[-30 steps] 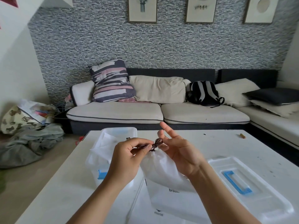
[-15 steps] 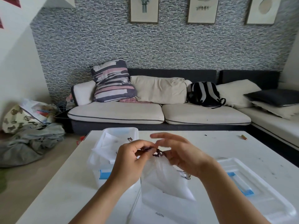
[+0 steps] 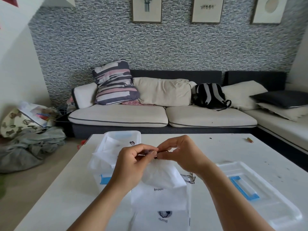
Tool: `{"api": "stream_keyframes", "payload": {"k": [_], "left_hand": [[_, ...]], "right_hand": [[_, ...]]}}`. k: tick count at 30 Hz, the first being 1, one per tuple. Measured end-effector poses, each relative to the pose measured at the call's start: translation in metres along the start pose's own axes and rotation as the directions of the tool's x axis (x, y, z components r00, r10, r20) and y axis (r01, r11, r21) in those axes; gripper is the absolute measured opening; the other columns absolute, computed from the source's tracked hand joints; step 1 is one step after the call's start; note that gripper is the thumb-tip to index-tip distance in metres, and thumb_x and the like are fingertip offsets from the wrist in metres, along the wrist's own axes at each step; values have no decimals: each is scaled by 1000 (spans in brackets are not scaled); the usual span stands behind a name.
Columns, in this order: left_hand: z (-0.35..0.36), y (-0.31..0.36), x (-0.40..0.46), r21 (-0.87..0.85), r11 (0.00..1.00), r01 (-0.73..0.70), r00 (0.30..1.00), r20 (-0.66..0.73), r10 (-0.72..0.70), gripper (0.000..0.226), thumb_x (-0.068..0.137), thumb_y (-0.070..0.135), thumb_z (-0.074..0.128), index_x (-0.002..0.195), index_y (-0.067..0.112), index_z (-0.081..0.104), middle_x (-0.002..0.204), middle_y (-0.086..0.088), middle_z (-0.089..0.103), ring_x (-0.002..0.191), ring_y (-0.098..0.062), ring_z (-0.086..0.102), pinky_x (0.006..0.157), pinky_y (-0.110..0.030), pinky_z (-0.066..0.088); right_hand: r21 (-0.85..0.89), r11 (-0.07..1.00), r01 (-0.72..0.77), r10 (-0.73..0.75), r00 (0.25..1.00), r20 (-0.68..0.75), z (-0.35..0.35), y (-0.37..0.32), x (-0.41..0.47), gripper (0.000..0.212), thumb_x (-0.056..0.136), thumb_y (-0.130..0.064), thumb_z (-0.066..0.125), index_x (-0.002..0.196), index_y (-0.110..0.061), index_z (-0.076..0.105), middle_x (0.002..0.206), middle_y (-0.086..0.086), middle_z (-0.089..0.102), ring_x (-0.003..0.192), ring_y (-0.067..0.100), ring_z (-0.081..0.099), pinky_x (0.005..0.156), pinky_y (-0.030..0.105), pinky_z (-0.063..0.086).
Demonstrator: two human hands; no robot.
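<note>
Left hand (image 3: pixel 133 161) and right hand (image 3: pixel 181 155) both pinch the drawstring (image 3: pixel 155 158) atop the white pouch (image 3: pixel 160 174), seemingly to cinch it shut

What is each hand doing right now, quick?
Left hand: fingers curled, pinching the dark string at the top of the white bag.
Right hand: fingers curled, pinching the same dark string.

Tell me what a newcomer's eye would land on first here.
The hands at the centre come first: the left hand and right hand meet fingertip to fingertip, pinching a dark cord at the neck of a white bag over the white table. To the right lies a clear lid with a blue handle. Behind, a black backpack sits on the pale sofa.
</note>
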State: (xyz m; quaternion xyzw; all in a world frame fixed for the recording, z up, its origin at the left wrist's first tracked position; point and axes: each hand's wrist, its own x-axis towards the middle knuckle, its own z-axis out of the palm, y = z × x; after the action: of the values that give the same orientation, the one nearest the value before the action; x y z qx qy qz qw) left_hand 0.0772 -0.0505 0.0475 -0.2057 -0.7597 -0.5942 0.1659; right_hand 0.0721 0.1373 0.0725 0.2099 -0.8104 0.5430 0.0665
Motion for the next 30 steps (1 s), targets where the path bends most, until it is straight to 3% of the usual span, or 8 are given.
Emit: {"api": "stream_keyframes", "payload": {"k": [4,11,15,18,20,25,27,30], "left_hand": [[0,-1,1,-41,998,44,999,22,-43,17,88,5,71,88,20,79,86,6,78,86,-13,73,82,-24,54],[2,4,1,-264,936,231,969,-23,-246,12,87,7,73,85,17,79,83,-3,78,83,-17,74,79,-22,55],[-1,0,3,-205,950,234,971,9,-237,11,88,5,72,86,14,78,80,-3,78,79,-17,73,73,-21,54],[-4,0,3,-178,963,202,979,9,-204,13,87,2,72,84,14,78,79,-1,77,75,-10,72,67,-13,51],[-7,0,3,-181,960,215,977,42,-211,10,86,3,73,86,13,77,77,-3,76,71,-9,69,66,-13,49],[-21,0,6,-220,928,300,949,170,-266,21,87,6,73,104,17,72,81,-13,76,72,-21,66,73,-31,51],[-28,0,8,-266,909,320,935,244,-257,24,90,0,67,110,13,70,89,-15,77,78,-21,70,75,-26,55],[-31,1,8,-308,899,313,936,258,-237,24,90,-2,65,110,9,71,94,-15,77,84,-19,74,77,-24,58]], "right_hand": [[-61,998,6,-2,997,72,0,3,-1,16,90,-6,71,102,-13,79,95,-1,78,93,15,72,89,23,54],[-145,989,11,-6,999,33,6,1,-2,14,93,-17,63,93,-16,77,90,0,76,91,25,69,90,50,52],[-178,984,17,-12,1000,29,11,1,-1,15,90,-8,67,94,-15,79,87,-3,77,86,17,71,88,43,55],[-69,998,-4,8,999,47,11,-1,-2,11,87,-8,74,96,-12,80,89,2,78,91,24,72,90,39,57],[5,1000,-11,11,999,47,12,-1,-4,11,85,-4,76,94,-7,80,88,4,79,88,19,74,86,31,58],[23,999,24,-26,998,51,9,-5,-2,14,86,1,73,86,-11,81,81,-2,78,79,8,73,77,17,53],[1,1000,28,-28,999,46,11,-5,-2,18,91,-3,69,83,-16,80,73,-9,74,67,1,64,68,13,45],[65,998,-7,5,1000,22,18,4,-2,23,97,-13,63,81,-17,78,63,-8,57,59,14,39,59,27,32]]}}
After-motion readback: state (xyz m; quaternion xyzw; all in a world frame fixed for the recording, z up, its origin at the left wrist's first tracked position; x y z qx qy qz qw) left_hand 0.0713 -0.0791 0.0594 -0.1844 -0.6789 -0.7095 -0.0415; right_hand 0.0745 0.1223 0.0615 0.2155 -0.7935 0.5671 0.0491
